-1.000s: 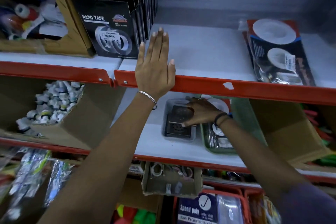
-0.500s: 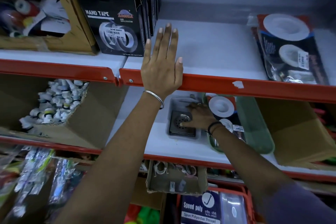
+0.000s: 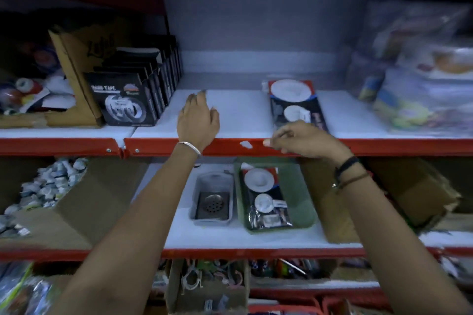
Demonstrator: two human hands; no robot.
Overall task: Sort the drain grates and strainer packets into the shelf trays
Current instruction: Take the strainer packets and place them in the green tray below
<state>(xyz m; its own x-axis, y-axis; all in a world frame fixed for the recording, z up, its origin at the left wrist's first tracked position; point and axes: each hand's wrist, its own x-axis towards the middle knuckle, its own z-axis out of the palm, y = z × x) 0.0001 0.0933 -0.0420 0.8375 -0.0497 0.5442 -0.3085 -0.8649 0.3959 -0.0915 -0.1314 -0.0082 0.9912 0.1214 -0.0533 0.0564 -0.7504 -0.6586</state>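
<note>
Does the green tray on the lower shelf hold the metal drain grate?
No, the drain grate lies in the clear tray, while the green tray beside it holds a strainer packet.

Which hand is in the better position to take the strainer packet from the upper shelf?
The right hand: it hovers at the packet's near end. The left hand rests on bare shelf, farther away.

A square metal drain grate (image 3: pixel 214 204) lies flat in the grey tray (image 3: pixel 197 193), left of 1 strainer packet (image 3: pixel 266 198) in the green tray (image 3: pixel 304 212); another packet (image 3: pixel 294 102) lies on the upper shelf.
</note>
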